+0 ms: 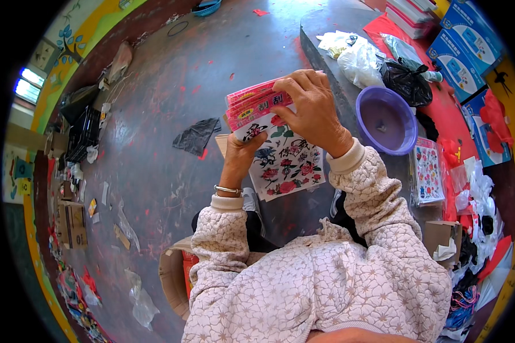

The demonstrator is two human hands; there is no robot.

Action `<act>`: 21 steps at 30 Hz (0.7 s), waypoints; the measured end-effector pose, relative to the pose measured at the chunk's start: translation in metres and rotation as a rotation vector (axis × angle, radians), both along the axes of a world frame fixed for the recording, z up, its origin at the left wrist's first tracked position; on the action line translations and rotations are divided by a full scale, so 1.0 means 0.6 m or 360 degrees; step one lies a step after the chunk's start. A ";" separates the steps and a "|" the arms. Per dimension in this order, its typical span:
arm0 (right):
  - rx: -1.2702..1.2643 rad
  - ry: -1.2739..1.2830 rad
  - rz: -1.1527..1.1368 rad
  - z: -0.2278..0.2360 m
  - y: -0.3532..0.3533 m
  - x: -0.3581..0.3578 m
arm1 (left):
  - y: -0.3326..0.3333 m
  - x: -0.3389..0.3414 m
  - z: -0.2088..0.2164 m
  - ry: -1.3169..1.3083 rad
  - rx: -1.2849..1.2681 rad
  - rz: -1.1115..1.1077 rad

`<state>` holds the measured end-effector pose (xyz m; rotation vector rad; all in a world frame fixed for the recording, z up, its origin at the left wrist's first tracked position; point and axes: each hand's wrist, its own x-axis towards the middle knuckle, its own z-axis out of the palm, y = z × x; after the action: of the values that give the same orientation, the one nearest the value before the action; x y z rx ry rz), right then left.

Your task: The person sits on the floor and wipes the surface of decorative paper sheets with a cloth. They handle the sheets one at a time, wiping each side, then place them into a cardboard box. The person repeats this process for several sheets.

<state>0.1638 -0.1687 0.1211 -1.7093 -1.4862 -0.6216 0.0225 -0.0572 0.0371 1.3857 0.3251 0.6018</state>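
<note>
A stack of printed sheets (292, 178) with red roses, dark flowers and pink headers is held up in front of my lap. My left hand (241, 157) grips its left edge, the thumb lying on the front sheet. Over the upper right part of the stack, my right hand (315, 111) is closed on the pink headers, thumb in front and fingers behind the top edge. Several headers are fanned out in steps between the two hands. The fingers of my left hand are mostly hidden behind the sheets.
On my right stand a purple basin (412, 134), a wrapped pile of similar sheets (428, 171) and a small cardboard box (440, 239). Plastic bags (360, 64) and blue boxes (455, 66) lie beyond. An open carton (174, 280) is by my left side. Scraps litter the floor.
</note>
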 end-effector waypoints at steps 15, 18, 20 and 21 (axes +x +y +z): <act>0.0061 -0.0259 0.0046 0.013 -0.010 -0.004 | -0.010 -0.004 0.000 -0.0001 -0.0102 0.0056; 0.0065 -0.0235 0.0087 0.010 -0.009 -0.008 | -0.024 -0.003 0.023 0.0006 -0.0252 0.0054; 0.0071 -0.0162 0.0148 0.013 -0.004 -0.011 | -0.018 -0.007 0.011 0.0010 -0.0261 0.0073; 0.0065 -0.0130 0.0173 0.013 -0.004 -0.011 | -0.015 -0.008 0.008 0.0013 -0.0265 0.0082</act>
<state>0.1572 -0.1713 0.1290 -1.5772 -1.6016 -0.6660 0.0180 -0.0661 0.0419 1.2232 0.4093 0.5982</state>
